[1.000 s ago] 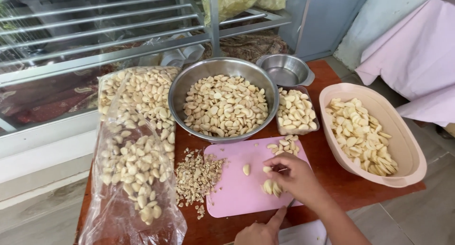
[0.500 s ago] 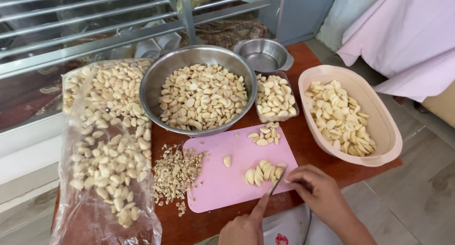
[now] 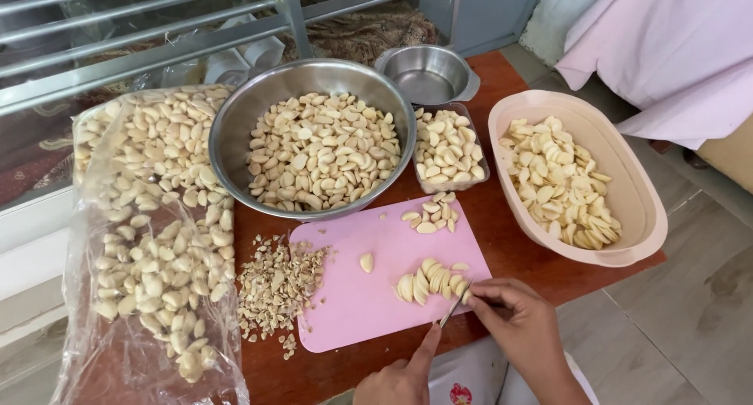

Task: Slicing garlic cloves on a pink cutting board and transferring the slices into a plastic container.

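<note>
Left hand [image 3: 404,377] has its grip closed around a knife [image 3: 453,307], blade at a row of garlic cloves [image 3: 427,279] on the pink board [image 3: 353,303]. Right hand [image 3: 514,319] grip pinches the row's end.

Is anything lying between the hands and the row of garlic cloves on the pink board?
Nothing visible. The right hand touches the cloves at their right end, and the knife in the left hand reaches them over bare pink board.
</note>
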